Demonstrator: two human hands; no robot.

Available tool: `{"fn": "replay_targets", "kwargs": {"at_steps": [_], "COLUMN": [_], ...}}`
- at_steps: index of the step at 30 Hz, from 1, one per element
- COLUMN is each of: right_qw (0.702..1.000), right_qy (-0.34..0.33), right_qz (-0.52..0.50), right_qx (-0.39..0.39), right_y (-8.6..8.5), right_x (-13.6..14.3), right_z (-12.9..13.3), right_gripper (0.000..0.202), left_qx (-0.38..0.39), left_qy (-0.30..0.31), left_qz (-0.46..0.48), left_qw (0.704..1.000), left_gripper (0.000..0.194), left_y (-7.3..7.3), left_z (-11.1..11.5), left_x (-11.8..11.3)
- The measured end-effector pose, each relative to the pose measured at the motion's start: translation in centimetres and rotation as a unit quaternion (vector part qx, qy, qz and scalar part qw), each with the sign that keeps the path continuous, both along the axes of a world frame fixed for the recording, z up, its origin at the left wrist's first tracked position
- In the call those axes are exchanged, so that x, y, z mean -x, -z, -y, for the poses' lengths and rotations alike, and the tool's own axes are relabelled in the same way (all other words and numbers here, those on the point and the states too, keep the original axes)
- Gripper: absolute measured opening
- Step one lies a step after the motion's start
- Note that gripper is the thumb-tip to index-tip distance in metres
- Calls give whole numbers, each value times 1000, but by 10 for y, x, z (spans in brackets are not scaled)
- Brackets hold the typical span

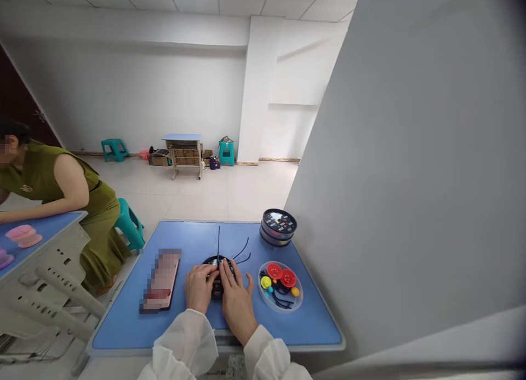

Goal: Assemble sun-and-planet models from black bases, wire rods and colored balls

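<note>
A round black object (217, 290) with thin black strands sticking up and to the right stands on the blue desk (123, 329). My left hand (200, 286) wraps its left side, thumb and fingers pressed on the top. From the right, my right hand (237, 300) lies over it, with its fingers pointing forward onto the top and its thumb apart. Both hands hide much of it. To the right, a clear round tray (281, 310) holds red cups, small yellow, orange and blue pieces and black strands.
A stack of round black-rimmed containers (278, 228) stands at the desk's back right corner. A pink phone-like object (164, 278) lies at left. A grey wall (402, 194) borders the right side. A seated person (78, 183) is at another desk (53, 220) on the left.
</note>
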State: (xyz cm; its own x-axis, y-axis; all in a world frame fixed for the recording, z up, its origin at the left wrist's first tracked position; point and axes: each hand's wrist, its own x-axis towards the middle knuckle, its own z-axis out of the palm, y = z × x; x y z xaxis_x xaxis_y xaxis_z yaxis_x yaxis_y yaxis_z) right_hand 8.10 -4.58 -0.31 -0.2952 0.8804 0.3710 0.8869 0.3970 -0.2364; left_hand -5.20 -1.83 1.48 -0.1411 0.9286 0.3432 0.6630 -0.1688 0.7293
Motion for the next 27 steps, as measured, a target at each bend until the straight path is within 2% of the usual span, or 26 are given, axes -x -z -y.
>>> {"fn": "replay_targets", "kwargs": {"at_steps": [3,7,10,13,16,21,24,27], "right_qw": [999,992,992,989,986,983,983,982], "right_qy": [-8,55,111,148,159,170,169,169], "right_qz": [-27,-89,-48,17,35,42,36,3], "right_qx": [-29,-74,-34,19,31,50,61,83], "right_y": [-13,-40,-58,-64,-62,-60,-66,-79], "right_x": [-13,-62,-108,-135,-139,-133,-140,-148], "right_z": [8,17,14,9,7,8,11,18], "right_gripper": [59,35,24,22,17,16,17,16], "left_qx": [2,3,5,8,-4,-41,-51,-57], "left_qy": [-4,-8,-6,-3,-15,-29,-7,29], "left_qz": [-21,-36,-42,-44,-28,12,7,-14], "left_qw": [1000,999,999,999,999,999,999,998], "left_gripper": [20,22,26,35,41,38,38,34], "left_y": [2,6,5,4,5,17,21,16], "left_z": [1,3,6,13,28,65,81,89], "left_x": [0,-1,-1,-1,-2,-7,-16,-30]}}
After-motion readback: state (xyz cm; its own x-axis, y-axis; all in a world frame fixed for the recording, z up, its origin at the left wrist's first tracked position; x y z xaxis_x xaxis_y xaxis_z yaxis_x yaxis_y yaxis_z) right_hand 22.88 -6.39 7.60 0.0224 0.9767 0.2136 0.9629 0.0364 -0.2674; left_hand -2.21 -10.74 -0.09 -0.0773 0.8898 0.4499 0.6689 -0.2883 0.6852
